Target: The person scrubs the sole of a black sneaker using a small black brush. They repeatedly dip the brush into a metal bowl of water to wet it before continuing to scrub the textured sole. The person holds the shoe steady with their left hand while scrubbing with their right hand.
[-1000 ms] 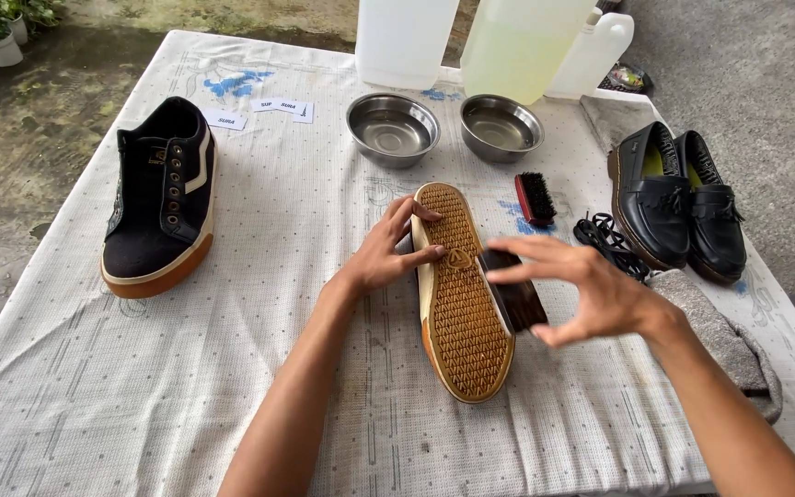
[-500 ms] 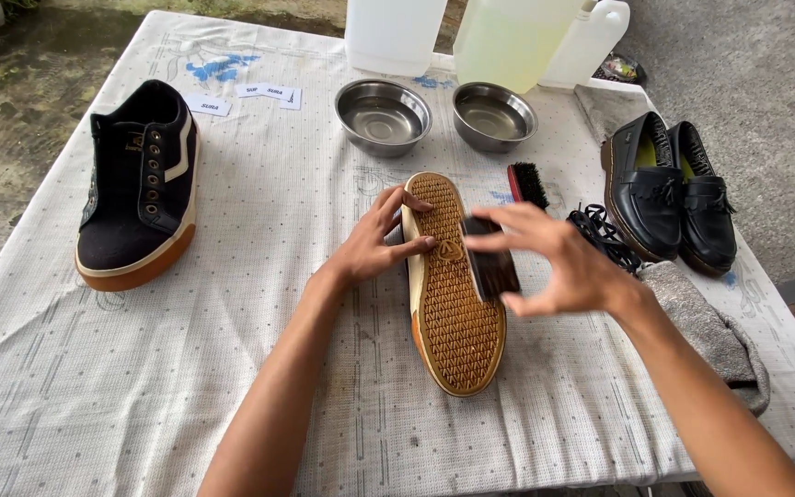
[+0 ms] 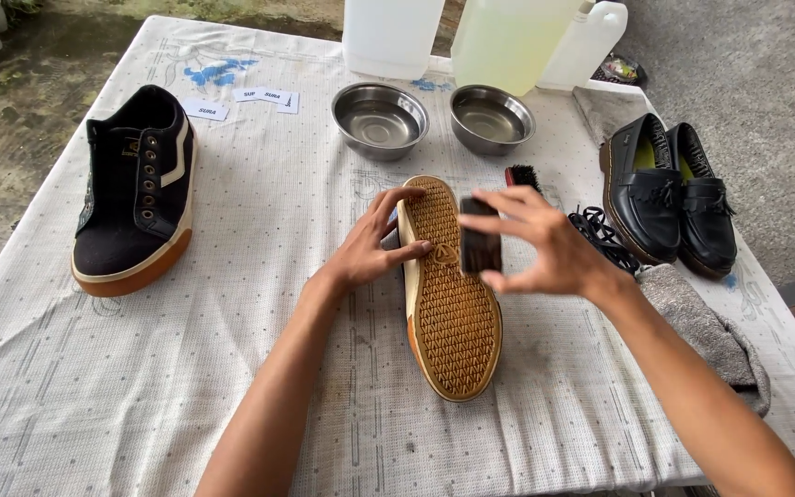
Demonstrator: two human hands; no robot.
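A sneaker (image 3: 448, 304) lies sole-up in the middle of the table, its tan waffle sole facing me. My left hand (image 3: 374, 244) rests on its left edge near the toe, thumb and fingers holding it steady. In my right hand (image 3: 545, 244) is a dark brush (image 3: 480, 241), held over the upper half of the sole. Whether its bristles touch the sole is unclear. The matching black sneaker (image 3: 135, 198) with a white stripe stands upright at the left.
Two steel bowls (image 3: 381, 120) (image 3: 491, 118) stand behind the sneaker, with plastic jugs (image 3: 508, 37) beyond them. At the right are a pair of black loafers (image 3: 669, 193), loose black laces (image 3: 604, 235), a grey cloth (image 3: 706, 322) and a second brush (image 3: 522, 175). Paper labels (image 3: 264, 97) lie far left.
My right hand has carried the brush up the sole, from its middle toward the toe end. My left hand stays on the sneaker's edge.
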